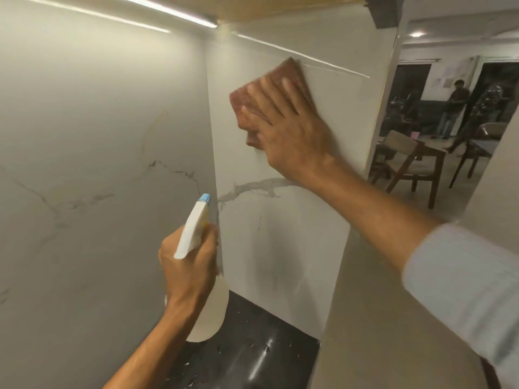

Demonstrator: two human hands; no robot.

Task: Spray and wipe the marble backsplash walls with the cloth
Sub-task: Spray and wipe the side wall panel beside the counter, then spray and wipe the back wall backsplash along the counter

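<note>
My right hand (286,127) lies flat with spread fingers on a reddish-brown cloth (247,99), pressing it against the upper part of the white marble side wall (295,234). My left hand (188,265) grips a white spray bottle (193,228) by its neck; the blue nozzle points up toward the corner where the side wall meets the grey-veined back wall (98,164). The bottle's translucent body hangs below my hand, over the dark countertop (252,346).
A lit strip light (168,12) runs under the cabinet above. The black countertop is speckled with white drops. Through the opening at right stand wooden chairs (407,161), a table and people in the far room.
</note>
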